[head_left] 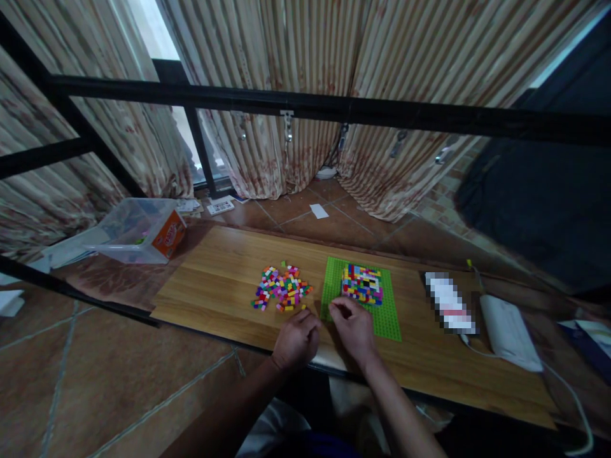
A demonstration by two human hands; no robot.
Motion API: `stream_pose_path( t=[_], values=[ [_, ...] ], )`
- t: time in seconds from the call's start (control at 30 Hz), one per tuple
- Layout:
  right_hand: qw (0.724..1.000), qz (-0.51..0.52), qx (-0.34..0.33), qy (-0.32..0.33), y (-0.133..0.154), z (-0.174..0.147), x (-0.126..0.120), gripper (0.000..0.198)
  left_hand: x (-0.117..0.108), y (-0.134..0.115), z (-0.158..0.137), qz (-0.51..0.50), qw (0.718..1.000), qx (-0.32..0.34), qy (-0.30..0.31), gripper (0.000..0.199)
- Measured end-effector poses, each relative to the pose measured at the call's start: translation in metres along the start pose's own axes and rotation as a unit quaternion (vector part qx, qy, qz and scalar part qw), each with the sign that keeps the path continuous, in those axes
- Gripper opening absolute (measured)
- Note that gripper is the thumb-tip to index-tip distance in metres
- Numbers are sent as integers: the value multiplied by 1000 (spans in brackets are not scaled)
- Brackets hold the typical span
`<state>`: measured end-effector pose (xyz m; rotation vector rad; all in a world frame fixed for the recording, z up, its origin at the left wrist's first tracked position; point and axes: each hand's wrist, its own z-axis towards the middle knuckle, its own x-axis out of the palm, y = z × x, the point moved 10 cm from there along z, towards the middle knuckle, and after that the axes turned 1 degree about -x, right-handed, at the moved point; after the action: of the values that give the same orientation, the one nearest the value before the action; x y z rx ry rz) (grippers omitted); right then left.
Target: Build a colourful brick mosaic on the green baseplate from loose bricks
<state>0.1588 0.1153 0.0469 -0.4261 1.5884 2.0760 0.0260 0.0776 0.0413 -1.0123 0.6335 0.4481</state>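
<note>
My left hand [296, 337] is closed, its fingers curled, near the front edge of the wooden board. Just beyond it lies a loose pile of small coloured toy bricks [286, 287]. My right hand [354, 326] makes a pinch over the left side of a green studded baseplate [389, 321]. Whatever either hand holds, if anything, is too small or hidden to name. On the baseplate stands a block built from many-coloured bricks [363, 284], right beyond my right fingers.
On the right of the wooden board [200, 286] lie a blurred-out phone-like item [451, 302] and a white power bank [510, 334] with a cable. A clear plastic box [128, 229] with an orange label stands at the left. A black metal bar [305, 105] crosses before the curtains.
</note>
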Motion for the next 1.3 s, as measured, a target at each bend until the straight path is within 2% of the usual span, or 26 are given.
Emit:
stream_pose_path(
  t=[0.17,0.33,0.47,0.6,0.87,1.3],
  values=[
    [992,64,71,-77,-39,-18,-38,23,2,3,0,15,1000,-7,0,19],
    [985,102,91,-106,-59,-14,-55,30,2,3,1,14,1000,-8,0,20],
    [989,74,78,-102,-55,0,-60,32,1,3,2,11,1000,-16,3,20],
    [993,0,16,-118,-37,15,-68,27,1,3,2,21,1000,-18,6,20],
    [975,-141,-21,-168,-33,17,-70,23,3,3,2,21,1000,-8,8,19],
    [968,-105,-17,-226,-41,6,-70,26,5,3,2,19,1000,-14,21,18]
  ],
)
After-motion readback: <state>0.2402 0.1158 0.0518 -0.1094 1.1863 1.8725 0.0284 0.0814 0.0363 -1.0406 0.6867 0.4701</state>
